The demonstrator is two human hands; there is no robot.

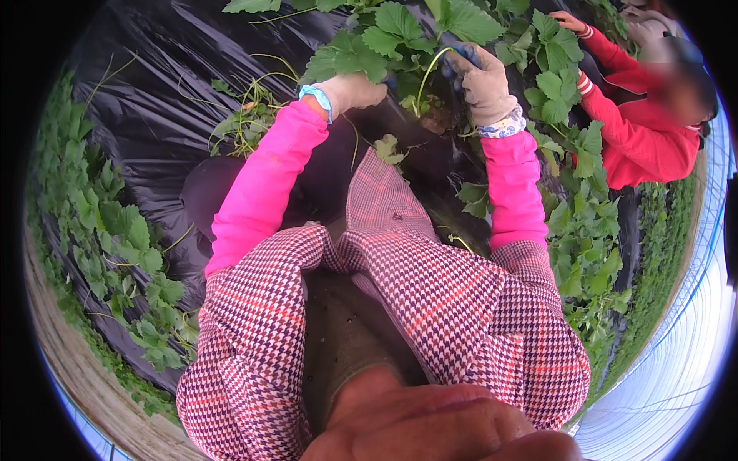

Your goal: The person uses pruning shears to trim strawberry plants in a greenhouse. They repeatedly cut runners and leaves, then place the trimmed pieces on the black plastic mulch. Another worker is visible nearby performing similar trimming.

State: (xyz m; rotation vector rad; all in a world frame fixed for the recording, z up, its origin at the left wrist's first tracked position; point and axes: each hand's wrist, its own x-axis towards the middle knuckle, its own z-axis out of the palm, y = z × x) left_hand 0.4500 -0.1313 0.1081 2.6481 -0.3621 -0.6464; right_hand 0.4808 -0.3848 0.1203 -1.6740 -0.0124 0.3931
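Both my hands wear light work gloves with dark blue fingertips and are at a leafy strawberry plant growing beside black plastic mulch film. My left hand is under the plant's leaves on its left side; its fingertips are partly hidden, so its grip is unclear. My right hand pinches the upper end of a thin, bent green stem between thumb and fingers. The stem's lower end reaches down to the plant's crown, near brown soil.
A pile of plucked stems and leaves lies on the film left of my left hand. Rows of strawberry plants run along the left and right. A co-worker in a red jacket reaches into plants at the upper right.
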